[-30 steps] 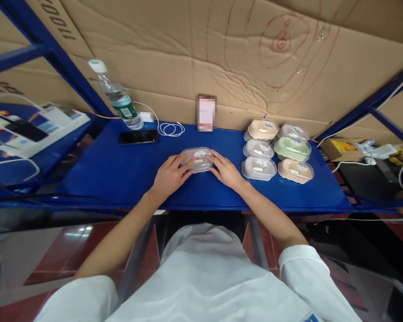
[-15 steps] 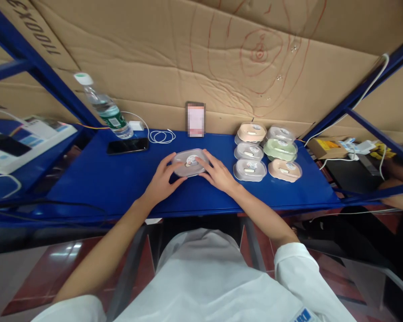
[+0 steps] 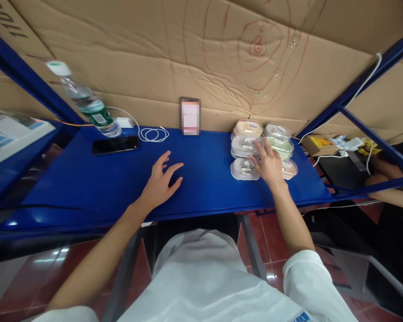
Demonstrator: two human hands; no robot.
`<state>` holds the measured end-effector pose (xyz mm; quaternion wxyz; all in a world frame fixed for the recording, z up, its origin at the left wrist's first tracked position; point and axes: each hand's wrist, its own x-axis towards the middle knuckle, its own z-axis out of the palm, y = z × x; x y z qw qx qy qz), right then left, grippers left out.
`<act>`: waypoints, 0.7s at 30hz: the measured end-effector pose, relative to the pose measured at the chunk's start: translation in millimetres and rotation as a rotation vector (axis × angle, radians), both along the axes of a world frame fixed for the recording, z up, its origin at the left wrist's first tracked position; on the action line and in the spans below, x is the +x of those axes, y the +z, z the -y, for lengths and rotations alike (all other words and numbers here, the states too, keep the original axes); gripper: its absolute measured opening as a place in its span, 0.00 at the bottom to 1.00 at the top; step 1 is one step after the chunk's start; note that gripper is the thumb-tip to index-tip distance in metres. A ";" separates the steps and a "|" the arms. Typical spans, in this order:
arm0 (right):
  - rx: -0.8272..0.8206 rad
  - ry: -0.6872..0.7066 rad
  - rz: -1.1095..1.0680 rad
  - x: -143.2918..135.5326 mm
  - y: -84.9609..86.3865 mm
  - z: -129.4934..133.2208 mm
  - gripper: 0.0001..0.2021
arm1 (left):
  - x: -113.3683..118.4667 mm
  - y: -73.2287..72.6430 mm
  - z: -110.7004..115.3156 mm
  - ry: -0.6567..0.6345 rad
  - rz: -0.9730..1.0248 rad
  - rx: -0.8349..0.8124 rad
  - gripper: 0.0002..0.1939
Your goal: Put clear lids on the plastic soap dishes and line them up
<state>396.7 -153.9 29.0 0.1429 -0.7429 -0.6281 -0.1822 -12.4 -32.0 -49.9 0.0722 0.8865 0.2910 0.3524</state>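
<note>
At the right of the blue table, my right hand (image 3: 269, 164) has its fingertips on the right end of a grey lidded food container (image 3: 243, 146). That container sits in the middle of the left column and looks raised, apparently on top of another one. Around it stand a peach container (image 3: 247, 128) behind, a grey container (image 3: 243, 169) in front, and a grey one (image 3: 277, 131), a green one (image 3: 282, 146) and a peach one (image 3: 290, 168) in the right column, partly behind my hand. My left hand (image 3: 161, 183) hovers over the table, fingers apart, holding nothing.
A water bottle (image 3: 94, 112), a dark phone (image 3: 115, 144), a white charger (image 3: 125, 122) and a coiled cable (image 3: 154, 134) lie at the left. A phone-like screen (image 3: 190, 116) leans on the cardboard wall (image 3: 137, 58). Blue frame bars (image 3: 375, 138) and another person's arm (image 3: 394, 190) are at the right.
The grey container that both hands held at the table's middle has moved right to the left column with my right hand. My left hand has let go of it and stayed behind.
</note>
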 end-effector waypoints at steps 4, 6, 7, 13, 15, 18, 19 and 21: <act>0.033 -0.027 0.037 3.3 -1.3 -8.5 0.26 | -0.9 0.7 0.4 -0.009 -0.048 -0.033 0.19; 0.073 -0.042 0.027 1.6 -1.1 -8.5 0.25 | -1.1 0.9 -0.3 -0.021 -0.063 -0.065 0.18; 0.091 -0.040 0.020 -0.2 -0.9 -6.2 0.25 | -1.2 1.0 -0.7 -0.025 -0.071 -0.082 0.18; 0.090 0.059 -0.069 -30.0 -16.1 35.7 0.23 | -1.2 7.0 3.0 -0.060 -0.123 -0.159 0.16; 0.030 0.088 -0.079 -48.0 -27.4 49.9 0.24 | 1.7 12.3 8.8 -0.099 -0.151 -0.197 0.18; -0.069 0.221 -0.086 -78.3 -39.0 55.5 0.24 | 12.8 22.6 16.0 -0.200 -0.212 -0.281 0.28; -0.101 0.304 -0.100 -87.9 -40.0 51.6 0.24 | 17.9 26.2 15.8 -0.238 -0.240 -0.305 0.33; -0.165 0.491 -0.154 -103.8 -38.0 33.8 0.23 | 28.1 32.8 8.8 -0.306 -0.298 -0.342 0.45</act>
